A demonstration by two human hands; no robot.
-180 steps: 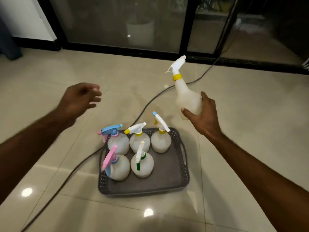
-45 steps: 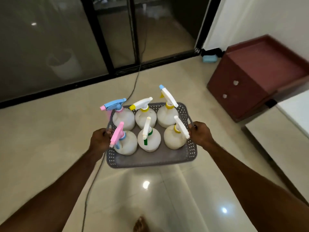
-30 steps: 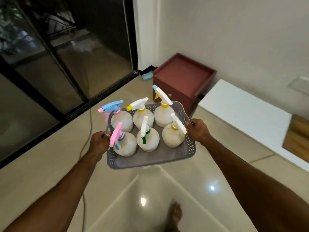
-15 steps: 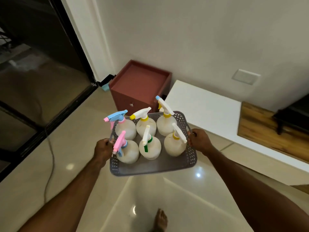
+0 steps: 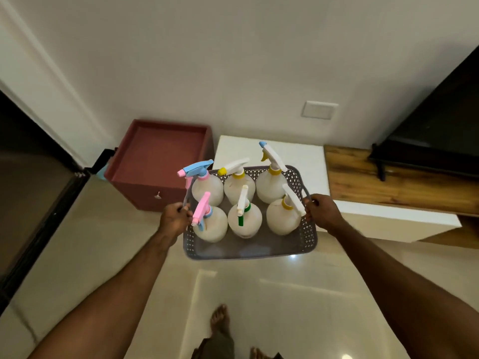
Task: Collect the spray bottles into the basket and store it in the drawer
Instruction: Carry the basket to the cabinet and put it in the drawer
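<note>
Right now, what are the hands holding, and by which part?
Both hold the grey basket of spray bottles: the left hand grips its left side handle, the right hand its right side handle.

Tiled floor [image 5: 77, 255] w/ red drawer unit [image 5: 158, 161] (by wall), white bench [image 5: 363, 218].

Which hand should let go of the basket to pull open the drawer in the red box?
Probably the left hand. It grips the basket on the side nearer the red cabinet, whose drawer knob sits just beyond it. The right hand holds the far handle, over by the white bench.
</note>
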